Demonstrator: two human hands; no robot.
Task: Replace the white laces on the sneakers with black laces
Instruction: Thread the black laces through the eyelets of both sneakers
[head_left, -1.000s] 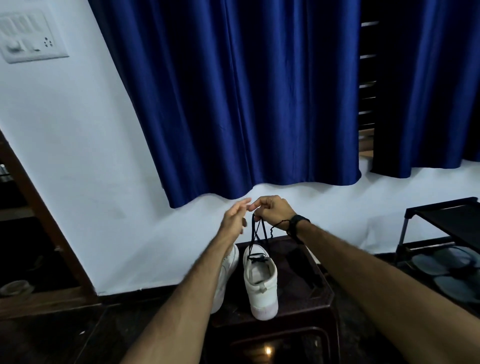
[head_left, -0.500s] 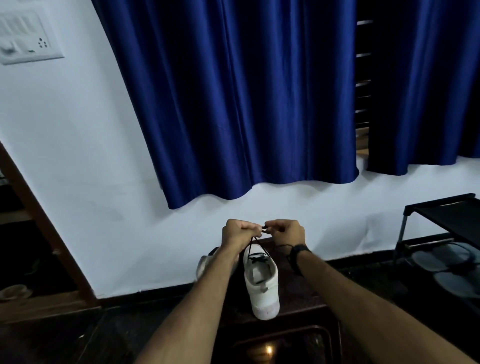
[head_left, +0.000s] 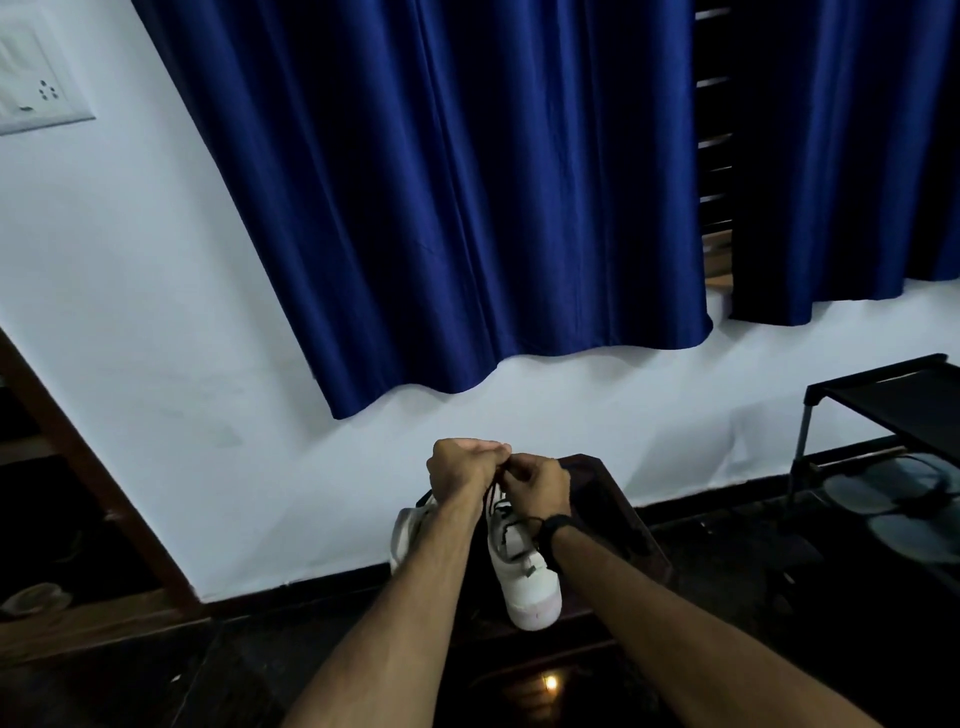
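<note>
Black lace pinched by both hands, left & right, fingers curled, above sneaker.

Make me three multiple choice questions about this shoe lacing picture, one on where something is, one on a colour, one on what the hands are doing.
1. Where does the right-hand sneaker stand?
A. on the dark stool
B. on the shoe rack
C. on the bare floor

2. What colour is the lace above that sneaker?
A. white
B. black
C. blue

3. What are the two hands doing?
A. resting flat on the stool
B. hanging open at the sides
C. pinching the lace together

Answers: 1 A, its sole sits on the stool top. 2 B, dark strands run up from the eyelets. 3 C, the left hand and right hand meet with curled fingers at the lace ends.
</note>
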